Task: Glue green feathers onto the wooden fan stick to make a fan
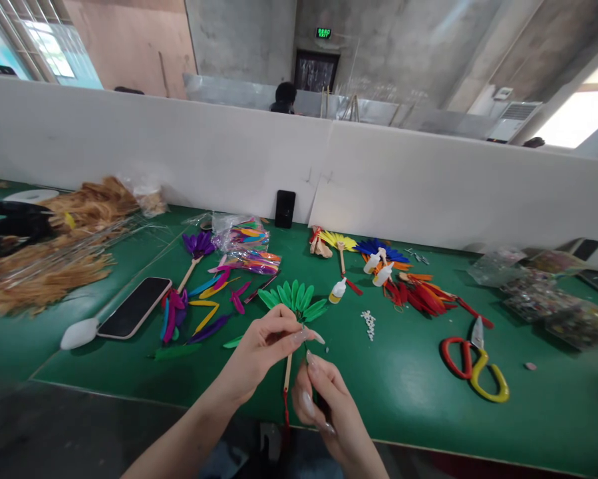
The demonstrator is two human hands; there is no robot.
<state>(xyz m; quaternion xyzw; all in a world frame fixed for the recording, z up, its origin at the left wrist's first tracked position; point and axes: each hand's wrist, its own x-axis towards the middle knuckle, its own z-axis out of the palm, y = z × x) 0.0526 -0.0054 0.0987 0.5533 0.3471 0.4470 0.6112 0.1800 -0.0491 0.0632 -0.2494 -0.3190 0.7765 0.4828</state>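
A small fan of green feathers [295, 299] on a thin wooden stick [288, 372] stands over the green table [403, 392] near its front edge. My left hand [263, 349] pinches the fan at the base of the feathers, fingers closed on it. My right hand [321, 399] sits just below and to the right, beside the stick, with fingers curled and pinched on something I cannot make out. A red tassel hangs from the stick's lower end.
Loose coloured feathers [203, 313], a phone [134, 307], a purple feather fan [197, 245] and bags of feathers [243, 236] lie left. Glue bottles [336, 290], white beads [368, 324], finished fans [378, 251], red-and-yellow scissors [473, 369] lie right. A white partition [299, 166] backs the table.
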